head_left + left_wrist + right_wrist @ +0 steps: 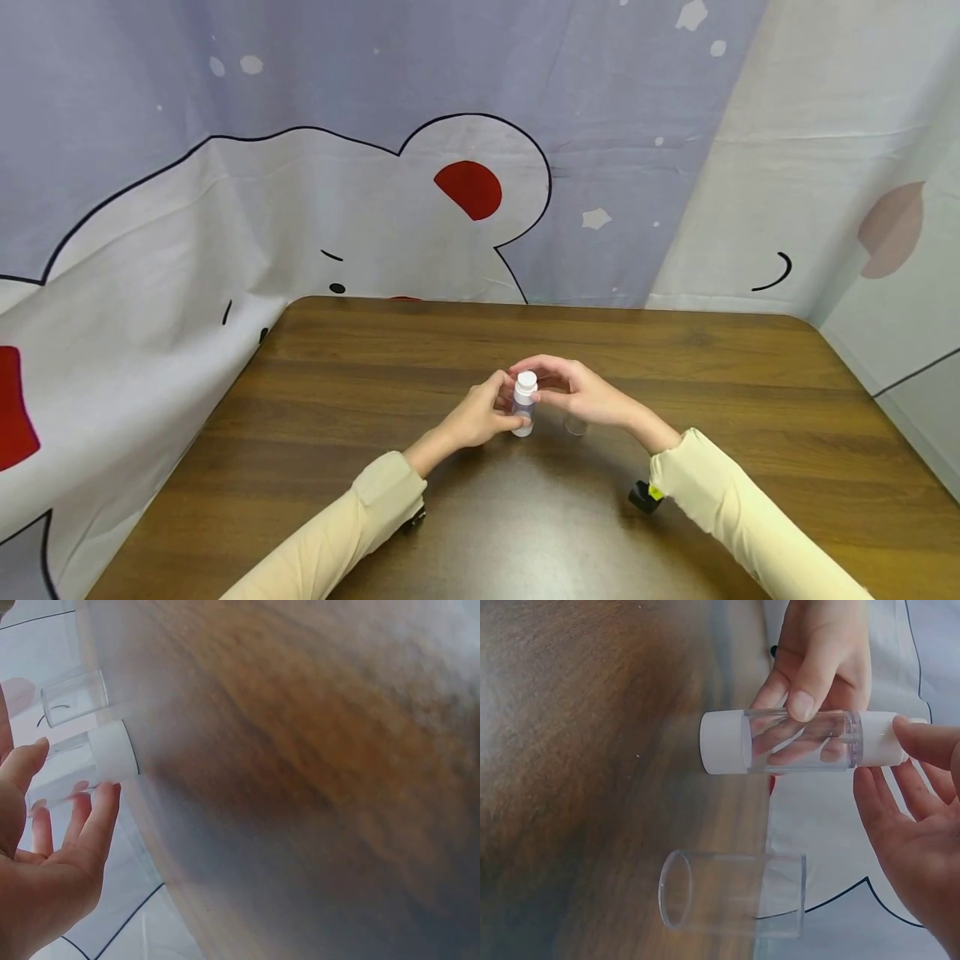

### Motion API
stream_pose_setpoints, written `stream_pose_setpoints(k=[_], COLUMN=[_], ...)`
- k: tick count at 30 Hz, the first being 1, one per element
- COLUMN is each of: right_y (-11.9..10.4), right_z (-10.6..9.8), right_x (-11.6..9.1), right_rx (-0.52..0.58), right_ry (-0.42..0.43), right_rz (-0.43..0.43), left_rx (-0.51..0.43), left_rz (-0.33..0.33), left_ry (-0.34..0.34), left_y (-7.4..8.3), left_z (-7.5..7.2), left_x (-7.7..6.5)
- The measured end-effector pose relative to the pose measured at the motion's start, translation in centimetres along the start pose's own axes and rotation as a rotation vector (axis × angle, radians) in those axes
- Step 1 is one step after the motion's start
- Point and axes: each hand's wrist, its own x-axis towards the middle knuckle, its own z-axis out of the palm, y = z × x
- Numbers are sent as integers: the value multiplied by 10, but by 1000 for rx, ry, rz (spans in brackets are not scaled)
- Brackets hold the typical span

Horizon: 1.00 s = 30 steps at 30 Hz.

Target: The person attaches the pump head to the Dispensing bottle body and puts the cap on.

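A clear bottle (523,410) with a white base and white top stands upright on the table, between both hands. My left hand (480,414) grips its transparent body, thumb on one side and fingers behind; the fingers show through the plastic in the right wrist view. With thumb and fingers, my right hand (915,802) pinches the white top (879,739). Beside the bottle, on the right, stands a clear open cylinder like a cap (731,894), partly hidden under the right hand in the head view. The left wrist view shows the bottle's white base (114,751) near the left fingertips.
The brown wooden table (337,392) spreads around the hands. Behind it and along its sides hangs a printed curtain (360,217). A small black device (643,497) sits under the right cuff, and another (413,520) under the left.
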Motion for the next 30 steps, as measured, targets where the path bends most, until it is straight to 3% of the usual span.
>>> stream_pose_setpoints(k=[10, 25, 30], right_y=[4, -1, 0], right_z=[6, 11, 18], right_x=[4, 16, 21], right_rx=[-42, -59, -95], right_ry=[96, 113, 135], right_rz=[34, 28, 19], left_rx=[12, -9, 46], left_rz=[2, 9, 11], left_ry=[3, 5, 6], left_y=[0, -1, 0], left_z=[0, -2, -2], left_x=[1, 2, 2])
